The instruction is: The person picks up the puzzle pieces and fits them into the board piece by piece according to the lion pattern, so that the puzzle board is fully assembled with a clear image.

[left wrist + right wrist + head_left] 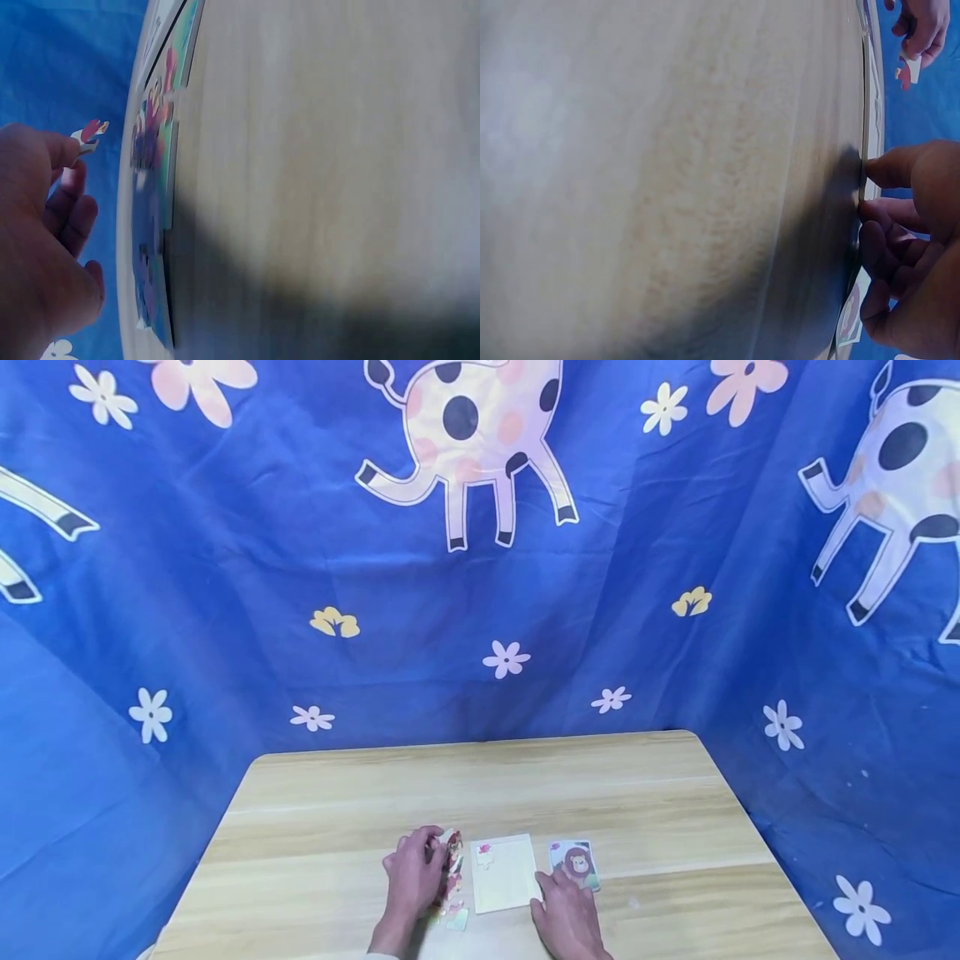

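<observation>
Blue cloth (420,677), printed with pale flowers, yellow bushes and spotted animals, hangs behind and around a wood-grain table (330,797). Near the table's front edge lies a white tray (506,885), its floor mostly bare, with a pink-marked corner piece (486,859) at its upper left. A column of loose pieces (453,887) runs just beside the tray's left side, in reds, pinks and greens, with a pale green one at the near end (whether some overlap is hard to say, since the left hand partly hides them). The left hand (415,875) is above the left side of that column; its wrist view shows thumb and forefinger clamped on a small piece (91,137), white and red with a touch of orange, held up clear of the table, while the other fingers bend loosely below. The right hand (567,912) rests at the tray's lower right: thumb and forefinger touch its edge, slightly apart from each other with a strip of white between them, and the remaining fingers are relaxed and bent. A card (579,860) showing a brown-maned lion lies to the tray's right, separated by a gap, its lower left partly behind the right hand's fingers.
</observation>
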`<action>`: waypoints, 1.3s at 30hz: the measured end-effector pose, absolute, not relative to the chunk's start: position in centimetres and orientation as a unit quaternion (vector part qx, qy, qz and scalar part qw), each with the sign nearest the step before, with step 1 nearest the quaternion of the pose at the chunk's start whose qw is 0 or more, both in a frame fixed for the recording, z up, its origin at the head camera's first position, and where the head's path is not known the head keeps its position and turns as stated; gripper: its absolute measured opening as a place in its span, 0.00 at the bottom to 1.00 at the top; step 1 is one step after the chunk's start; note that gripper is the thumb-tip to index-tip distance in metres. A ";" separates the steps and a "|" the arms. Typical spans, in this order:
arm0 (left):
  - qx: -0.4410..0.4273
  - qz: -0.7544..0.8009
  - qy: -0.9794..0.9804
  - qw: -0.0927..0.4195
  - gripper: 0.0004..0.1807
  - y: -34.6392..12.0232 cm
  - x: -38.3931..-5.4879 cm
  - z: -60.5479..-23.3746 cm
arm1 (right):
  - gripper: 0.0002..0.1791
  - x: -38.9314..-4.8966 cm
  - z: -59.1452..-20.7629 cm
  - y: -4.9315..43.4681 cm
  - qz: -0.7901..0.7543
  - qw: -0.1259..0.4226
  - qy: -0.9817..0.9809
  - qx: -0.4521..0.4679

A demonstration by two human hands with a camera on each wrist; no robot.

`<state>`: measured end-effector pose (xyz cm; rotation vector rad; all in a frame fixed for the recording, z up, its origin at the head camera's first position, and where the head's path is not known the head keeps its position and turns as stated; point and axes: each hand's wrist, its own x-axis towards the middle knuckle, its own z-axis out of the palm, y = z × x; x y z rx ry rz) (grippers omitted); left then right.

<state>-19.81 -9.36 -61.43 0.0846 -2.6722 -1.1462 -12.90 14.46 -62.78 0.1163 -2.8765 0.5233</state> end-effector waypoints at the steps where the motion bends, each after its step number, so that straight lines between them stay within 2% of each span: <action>1: 0.025 -0.390 -0.913 0.117 0.10 -9.2 -19.7 -61.5 | 0.20 -12.9 -62.8 14.4 0.178 0.109 -0.977 0.041; 14: -0.019 -0.381 -0.915 0.133 0.09 -7.0 -19.4 -62.0 | 0.20 -12.7 -62.9 14.0 0.170 0.121 -0.978 0.028; 39: -0.083 -0.368 -0.922 0.089 0.08 -3.3 -20.1 -61.7 | 0.21 -12.7 -63.0 14.0 0.176 0.125 -0.976 0.018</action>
